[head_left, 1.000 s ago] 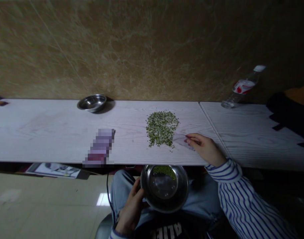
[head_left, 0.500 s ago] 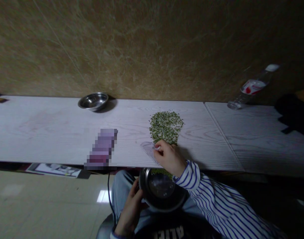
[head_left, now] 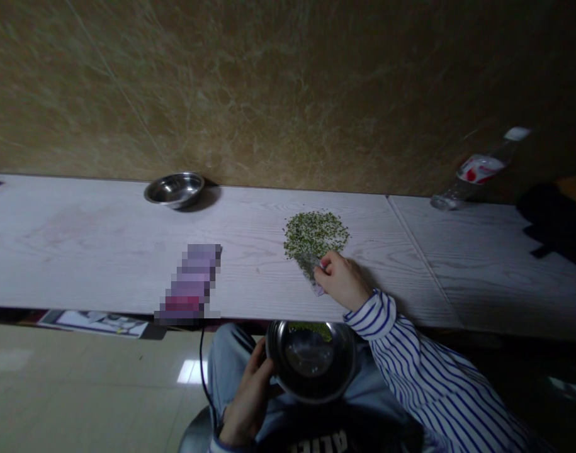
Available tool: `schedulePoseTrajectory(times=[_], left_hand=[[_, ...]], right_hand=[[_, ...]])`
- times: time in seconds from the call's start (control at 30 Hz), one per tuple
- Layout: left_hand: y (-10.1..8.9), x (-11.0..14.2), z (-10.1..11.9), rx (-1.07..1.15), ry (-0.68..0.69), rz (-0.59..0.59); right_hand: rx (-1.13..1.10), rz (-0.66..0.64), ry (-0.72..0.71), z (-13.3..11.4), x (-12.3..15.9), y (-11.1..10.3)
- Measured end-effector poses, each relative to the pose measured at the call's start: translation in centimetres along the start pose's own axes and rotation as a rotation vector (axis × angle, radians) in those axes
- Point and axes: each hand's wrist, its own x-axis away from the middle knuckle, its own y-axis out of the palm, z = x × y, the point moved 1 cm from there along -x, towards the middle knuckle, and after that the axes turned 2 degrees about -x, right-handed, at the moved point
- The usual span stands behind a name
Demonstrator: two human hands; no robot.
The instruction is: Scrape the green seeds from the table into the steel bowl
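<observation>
The right hand (head_left: pixel 343 280) pinches a plastic piece (head_left: pixel 310 273) at the near side of the green grains (head_left: pixel 316 229), table (head_left: pixel 250 286) stretching left and right, while below its near edge the left hand (head_left: pixel 250 390) clasps the steel bowl (head_left: pixel 339 374).

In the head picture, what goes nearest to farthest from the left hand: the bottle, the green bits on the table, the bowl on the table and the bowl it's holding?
From the left hand:
1. Held bowl: touching it.
2. Green bits: ahead and right, on the table.
3. Table bowl: ahead and left, near the back.
4. Bottle: far off to the right.
</observation>
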Motion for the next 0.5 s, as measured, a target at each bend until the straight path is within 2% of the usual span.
schedulePoseTrajectory(times=[0.17, 0.3, 0.4, 0.5], left_hand=[[0.2, -0.1, -0.2, -0.023, 0.016, -0.004], [-0.1, -0.3, -0.6, -0.032, 0.022, 0.02], [0.0, -0.2, -0.6, -0.046, 0.021, -0.002], [0.3, -0.1, -0.5, -0.027, 0.022, -0.023]], right_hand=[[-0.03, 0.007, -0.054, 2.1, -0.9, -1.0], [-0.194, -0.001, -0.119, 3.8, -1.5, -2.2], [-0.27, -0.073, -0.159, 4.5, -1.2, -4.1], [-0.178, -0.165, -0.231, 4.6, -0.1, -6.0]])
